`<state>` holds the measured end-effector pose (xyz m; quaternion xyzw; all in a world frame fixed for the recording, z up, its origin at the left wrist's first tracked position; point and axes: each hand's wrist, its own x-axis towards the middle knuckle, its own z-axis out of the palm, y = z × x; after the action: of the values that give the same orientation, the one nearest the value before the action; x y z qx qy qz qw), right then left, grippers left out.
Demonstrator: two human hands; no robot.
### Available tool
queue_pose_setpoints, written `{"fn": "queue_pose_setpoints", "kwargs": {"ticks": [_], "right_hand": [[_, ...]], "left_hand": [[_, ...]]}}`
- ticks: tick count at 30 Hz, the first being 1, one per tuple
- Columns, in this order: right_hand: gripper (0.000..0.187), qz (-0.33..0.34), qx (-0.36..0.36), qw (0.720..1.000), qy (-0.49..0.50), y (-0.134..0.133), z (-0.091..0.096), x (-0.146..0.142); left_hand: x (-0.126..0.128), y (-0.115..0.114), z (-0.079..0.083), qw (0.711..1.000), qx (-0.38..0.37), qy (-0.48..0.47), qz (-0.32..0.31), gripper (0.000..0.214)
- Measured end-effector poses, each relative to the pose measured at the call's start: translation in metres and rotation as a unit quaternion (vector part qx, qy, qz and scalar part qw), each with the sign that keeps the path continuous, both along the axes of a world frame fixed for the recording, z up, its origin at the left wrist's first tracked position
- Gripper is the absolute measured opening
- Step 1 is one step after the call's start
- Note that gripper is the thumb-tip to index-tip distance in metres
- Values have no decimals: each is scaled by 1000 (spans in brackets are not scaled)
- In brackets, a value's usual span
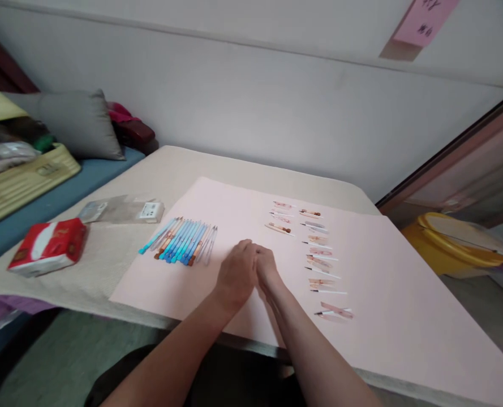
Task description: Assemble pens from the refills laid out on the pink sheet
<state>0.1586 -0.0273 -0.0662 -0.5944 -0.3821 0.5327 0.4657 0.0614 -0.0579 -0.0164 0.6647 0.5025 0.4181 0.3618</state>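
Observation:
My left hand (237, 271) and my right hand (267, 267) are pressed together over the middle of a pink paper sheet (382, 282) on the table. Their fingers are curled and closed against each other; whatever is between them is hidden. To the left of my hands lies a tight row of several blue pens (183, 241). To the right, several small pen parts (319, 254), refills and pinkish pieces, lie spread in two loose columns on the sheet.
A red tissue pack (47, 246) and clear plastic packets (121, 210) lie on the beige table (107, 265) at left. A grey pillow (75, 121) and a basket (22, 181) sit on the bed further left. A yellow basin (450, 246) stands at right.

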Motion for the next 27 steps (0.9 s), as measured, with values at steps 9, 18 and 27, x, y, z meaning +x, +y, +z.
{"fn": "queue_pose_setpoints", "kwargs": {"ticks": [9, 18, 27], "right_hand": [[17, -77, 2, 996, 39, 9, 5, 46], [20, -71, 26, 995, 57, 4, 21, 42], [21, -37, 112, 992, 35, -9, 51, 34]], "left_hand": [[-32, 36, -52, 976, -56, 209, -1, 37], [-30, 38, -49, 914, -66, 399, 26, 34], [-17, 28, -40, 874, -73, 481, -22, 47]]}}
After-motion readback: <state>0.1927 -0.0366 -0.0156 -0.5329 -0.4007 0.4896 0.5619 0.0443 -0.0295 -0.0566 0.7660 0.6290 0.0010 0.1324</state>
